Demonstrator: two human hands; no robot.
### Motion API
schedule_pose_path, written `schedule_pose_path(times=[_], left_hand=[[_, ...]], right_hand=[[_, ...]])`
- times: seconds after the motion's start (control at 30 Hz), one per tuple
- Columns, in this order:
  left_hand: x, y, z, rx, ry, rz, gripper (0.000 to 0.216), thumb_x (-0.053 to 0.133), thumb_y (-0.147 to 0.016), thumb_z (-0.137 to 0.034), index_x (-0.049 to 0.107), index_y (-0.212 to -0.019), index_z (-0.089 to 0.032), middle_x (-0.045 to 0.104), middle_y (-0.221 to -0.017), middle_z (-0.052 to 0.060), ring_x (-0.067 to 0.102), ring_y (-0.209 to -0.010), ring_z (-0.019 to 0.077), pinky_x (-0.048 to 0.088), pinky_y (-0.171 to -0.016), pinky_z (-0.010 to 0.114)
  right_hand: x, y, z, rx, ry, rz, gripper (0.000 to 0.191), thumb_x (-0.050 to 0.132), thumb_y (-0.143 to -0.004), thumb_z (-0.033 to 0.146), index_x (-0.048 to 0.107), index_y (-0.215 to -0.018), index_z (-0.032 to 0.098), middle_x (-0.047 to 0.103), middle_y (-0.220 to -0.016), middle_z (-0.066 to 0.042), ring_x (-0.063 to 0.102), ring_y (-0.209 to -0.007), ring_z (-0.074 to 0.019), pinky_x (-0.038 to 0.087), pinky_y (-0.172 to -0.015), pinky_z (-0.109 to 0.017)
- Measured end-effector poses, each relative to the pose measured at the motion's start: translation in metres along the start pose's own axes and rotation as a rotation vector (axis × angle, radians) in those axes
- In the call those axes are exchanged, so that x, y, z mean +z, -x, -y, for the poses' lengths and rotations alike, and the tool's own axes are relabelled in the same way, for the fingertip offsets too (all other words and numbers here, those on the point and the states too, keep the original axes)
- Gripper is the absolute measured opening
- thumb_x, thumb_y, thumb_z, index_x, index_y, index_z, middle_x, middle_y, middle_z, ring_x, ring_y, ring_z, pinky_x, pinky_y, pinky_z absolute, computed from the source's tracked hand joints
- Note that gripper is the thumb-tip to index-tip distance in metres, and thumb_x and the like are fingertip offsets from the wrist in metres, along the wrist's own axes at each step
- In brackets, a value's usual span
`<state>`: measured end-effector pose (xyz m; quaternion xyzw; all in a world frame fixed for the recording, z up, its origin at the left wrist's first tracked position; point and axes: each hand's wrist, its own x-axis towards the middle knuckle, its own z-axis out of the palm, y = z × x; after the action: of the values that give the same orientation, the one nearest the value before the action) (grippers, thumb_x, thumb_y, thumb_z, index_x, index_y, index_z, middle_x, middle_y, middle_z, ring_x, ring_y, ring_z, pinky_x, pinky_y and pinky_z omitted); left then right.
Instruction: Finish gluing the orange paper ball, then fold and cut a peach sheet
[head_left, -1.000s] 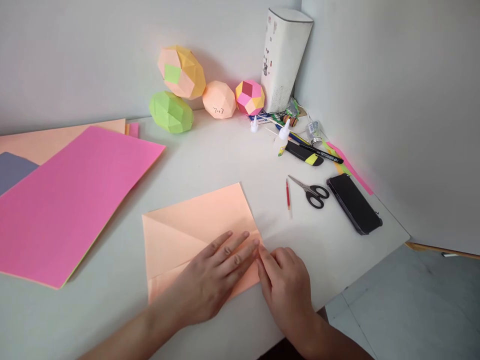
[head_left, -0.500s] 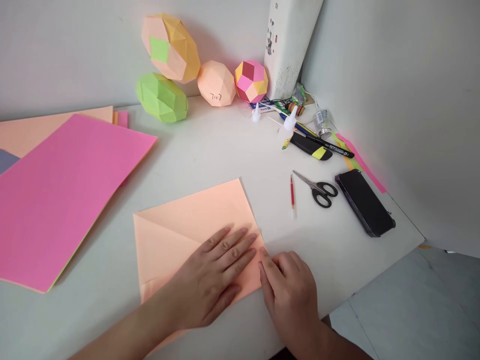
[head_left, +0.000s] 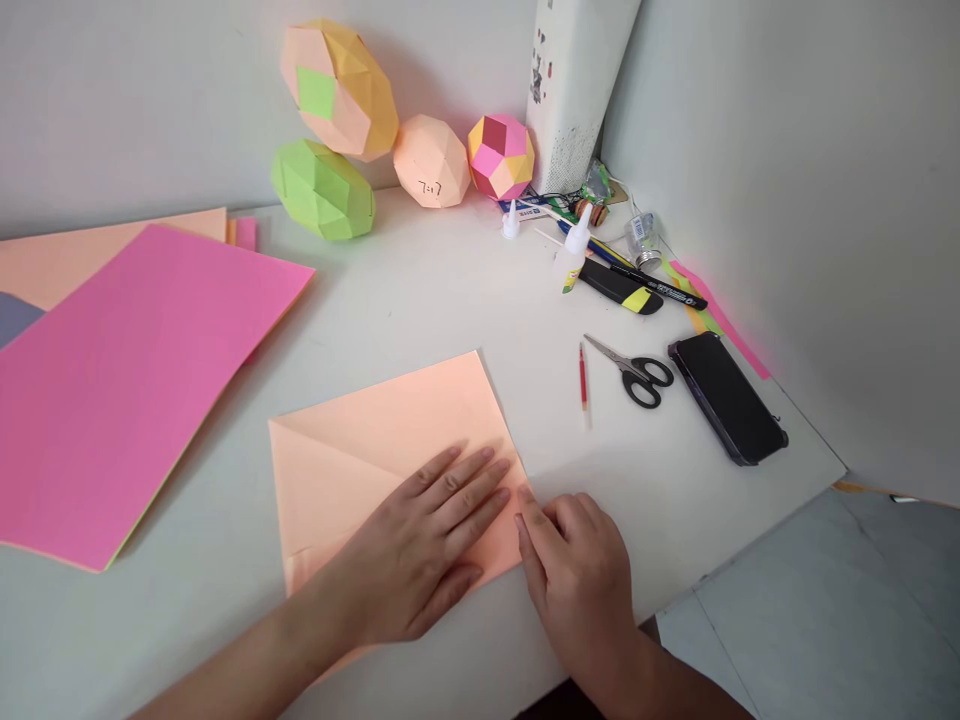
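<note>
A sheet of peach paper (head_left: pixel 390 420) lies folded on the table, with a diagonal crease running from its upper left corner. My left hand (head_left: pixel 420 550) rests flat on it, fingers stretched toward the right edge, and covers part of its lower half. At that right edge is my right hand (head_left: pixel 577 580), its fingers curled and the index fingertip and thumb closed at the paper's border. Whether paper sits between thumb and finger is hard to see, but the fingertips touch the edge.
Pink sheets (head_left: pixel 150 390) lie at left over other coloured paper. Faceted paper balls (head_left: pixel 431 165) stand along the wall. To the right are a red pen refill (head_left: pixel 583 378), scissors (head_left: pixel 637 375), a phone (head_left: pixel 727 398), a glue bottle (head_left: pixel 574 255) and a utility knife (head_left: pixel 619 288).
Both hands stay at almost the same places on the peach paper. The whole view has shifted slightly, with things appearing a little higher.
</note>
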<state>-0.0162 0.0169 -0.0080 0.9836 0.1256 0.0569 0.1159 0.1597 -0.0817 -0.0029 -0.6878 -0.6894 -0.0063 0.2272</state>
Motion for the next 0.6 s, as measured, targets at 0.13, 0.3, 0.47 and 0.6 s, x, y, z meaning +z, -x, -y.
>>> schedule_pose_path(times=[0.13,0.3,0.47,0.6], left_hand=[[0.001,0.000,0.000,0.003,0.008,-0.003,0.064,0.044,-0.091,-0.030,0.021,-0.148,-0.012,0.022,-0.156,0.014,0.019,-0.143,0.0322,0.018,-0.116,0.054],[0.001,0.000,0.001,-0.004,0.000,-0.005,0.066,0.042,-0.093,-0.042,0.021,-0.148,-0.013,0.021,-0.156,0.013,0.017,-0.144,0.0316,0.018,-0.116,0.053],[0.002,0.001,0.001,-0.005,-0.004,0.013,0.068,0.041,-0.093,-0.046,0.022,-0.148,-0.012,0.022,-0.156,0.013,0.016,-0.144,0.0319,0.016,-0.117,0.052],[0.003,0.001,0.001,-0.010,0.016,-0.013,0.066,0.041,-0.093,-0.046,0.023,-0.148,-0.014,0.024,-0.155,0.012,0.018,-0.143,0.0312,0.017,-0.116,0.052]], right_hand=[[-0.001,0.000,0.001,0.000,0.012,0.013,0.022,0.049,-0.092,0.013,0.070,-0.099,0.013,0.048,-0.058,-0.001,0.042,-0.056,-0.0141,0.035,-0.050,-0.028],[-0.001,0.002,0.002,0.022,0.022,0.011,0.023,0.050,-0.091,0.015,0.063,-0.108,0.010,0.053,-0.063,-0.003,0.046,-0.061,-0.0169,0.039,-0.054,-0.031],[-0.002,0.009,0.001,0.105,0.019,-0.025,0.039,0.054,-0.088,0.026,0.049,-0.121,0.007,0.059,-0.081,-0.010,0.051,-0.075,-0.0230,0.047,-0.068,-0.040],[-0.006,0.015,-0.003,0.169,0.034,-0.043,0.021,0.056,-0.086,0.033,0.053,-0.099,0.016,0.056,-0.107,-0.016,0.051,-0.107,-0.0329,0.044,-0.085,-0.050]])
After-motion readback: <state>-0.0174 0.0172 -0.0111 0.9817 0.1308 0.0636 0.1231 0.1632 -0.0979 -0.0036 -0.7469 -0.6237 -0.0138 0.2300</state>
